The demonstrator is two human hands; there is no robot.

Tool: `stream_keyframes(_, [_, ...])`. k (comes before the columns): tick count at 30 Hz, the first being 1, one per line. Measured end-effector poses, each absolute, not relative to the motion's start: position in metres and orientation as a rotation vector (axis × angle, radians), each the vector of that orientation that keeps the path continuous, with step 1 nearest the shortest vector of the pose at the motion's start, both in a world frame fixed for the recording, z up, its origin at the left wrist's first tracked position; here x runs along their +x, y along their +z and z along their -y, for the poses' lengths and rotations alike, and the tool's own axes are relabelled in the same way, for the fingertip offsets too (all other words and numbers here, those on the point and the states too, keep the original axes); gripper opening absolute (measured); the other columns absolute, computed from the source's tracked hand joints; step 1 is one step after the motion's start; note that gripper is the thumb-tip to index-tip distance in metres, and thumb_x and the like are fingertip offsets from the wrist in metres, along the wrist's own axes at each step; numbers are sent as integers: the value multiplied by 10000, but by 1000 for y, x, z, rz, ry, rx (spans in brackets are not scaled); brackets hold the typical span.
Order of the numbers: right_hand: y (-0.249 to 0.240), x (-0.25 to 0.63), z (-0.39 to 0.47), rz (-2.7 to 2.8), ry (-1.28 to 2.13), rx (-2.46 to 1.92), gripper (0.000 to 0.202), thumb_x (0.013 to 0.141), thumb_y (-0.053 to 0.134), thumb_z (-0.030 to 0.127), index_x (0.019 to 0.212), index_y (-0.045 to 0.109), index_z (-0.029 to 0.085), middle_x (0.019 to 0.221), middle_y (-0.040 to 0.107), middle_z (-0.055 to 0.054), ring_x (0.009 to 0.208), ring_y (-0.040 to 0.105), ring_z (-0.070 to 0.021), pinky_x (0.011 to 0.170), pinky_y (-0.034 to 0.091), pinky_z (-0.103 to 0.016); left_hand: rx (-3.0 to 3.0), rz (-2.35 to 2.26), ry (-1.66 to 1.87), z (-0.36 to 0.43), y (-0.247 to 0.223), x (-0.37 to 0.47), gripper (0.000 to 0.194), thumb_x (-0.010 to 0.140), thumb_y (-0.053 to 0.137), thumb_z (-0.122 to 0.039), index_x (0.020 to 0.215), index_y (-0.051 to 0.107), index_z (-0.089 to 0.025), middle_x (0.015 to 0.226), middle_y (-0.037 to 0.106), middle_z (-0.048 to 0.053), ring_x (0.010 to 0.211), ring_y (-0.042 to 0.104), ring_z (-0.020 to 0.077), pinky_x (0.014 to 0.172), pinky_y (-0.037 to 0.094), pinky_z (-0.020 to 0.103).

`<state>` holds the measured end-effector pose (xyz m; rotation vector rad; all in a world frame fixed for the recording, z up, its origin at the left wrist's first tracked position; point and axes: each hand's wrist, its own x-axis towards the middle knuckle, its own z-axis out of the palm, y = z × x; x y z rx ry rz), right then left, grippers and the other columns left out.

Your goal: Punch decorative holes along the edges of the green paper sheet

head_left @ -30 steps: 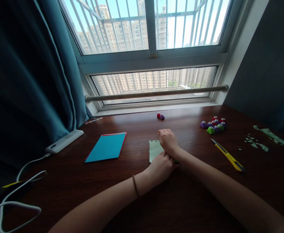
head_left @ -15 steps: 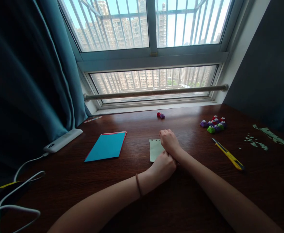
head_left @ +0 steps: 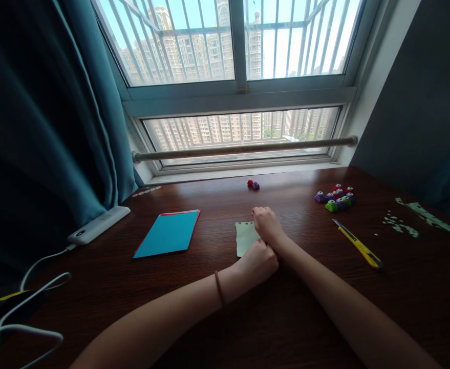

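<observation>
A small pale green sheet of paper [head_left: 244,237] lies on the dark wooden table, with a row of small notches along its top edge. My right hand [head_left: 268,224] is closed over the paper's right side, near the upper corner. Just below it, my left hand [head_left: 258,262] is curled into a fist at the lower right of the sheet, touching the right hand. A thin brown band [head_left: 219,288] circles the left wrist. The hands cover the right part of the paper, and whatever is inside the fingers is hidden.
Blue sheets [head_left: 167,234] lie left. A yellow utility knife [head_left: 358,244] has its blade out at right, near paper bits [head_left: 399,225] and a torn strip [head_left: 432,218]. Several small coloured gadgets [head_left: 338,199] cluster behind; two more [head_left: 253,184] sit near the window. A white power bank [head_left: 100,225] trails a cable.
Both hands stay in nearly the same place on the paper. The camera view has shifted slightly, so the things at right appear a little further left.
</observation>
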<state>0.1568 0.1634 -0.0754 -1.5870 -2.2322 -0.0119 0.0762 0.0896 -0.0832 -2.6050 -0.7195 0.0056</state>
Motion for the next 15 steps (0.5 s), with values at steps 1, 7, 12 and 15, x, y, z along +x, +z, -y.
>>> stream_keyframes(1, [-76, 157, -164, 2230, -10, -1586, 240, 917, 326, 201, 910, 556, 133, 894, 588, -104, 857, 490, -195, 767, 350, -278, -2620, 716, 1, -89, -82, 76, 224, 776, 401, -67, 741, 616, -121, 731, 614, 108, 629, 545, 251, 563, 406, 369])
stream_keyframes(7, [-77, 157, -164, 2219, 3, -1577, 250, 920, 322, 215, 921, 558, 134, 885, 592, -105, 870, 491, -200, 766, 350, -275, -2624, 733, 12, -88, -80, 77, 219, 751, 428, -46, 690, 629, -107, 683, 613, 109, 598, 547, 244, 514, 383, 350])
stream_keyframes(12, [-77, 158, -164, 2226, 16, -1565, 242, 917, 328, 212, 920, 559, 138, 892, 592, -107, 874, 492, -200, 768, 350, -274, -2609, 750, 2, -88, -82, 78, 224, 755, 422, -42, 697, 626, -113, 688, 613, 103, 598, 548, 239, 508, 381, 351])
stream_keyframes(15, [-76, 158, -164, 2232, 21, -1555, 246, 917, 326, 206, 921, 561, 137, 886, 594, -104, 870, 496, -195, 776, 350, -270, -2594, 754, 3, -88, -83, 79, 214, 753, 433, -47, 692, 626, -117, 681, 612, 103, 592, 546, 234, 502, 385, 346])
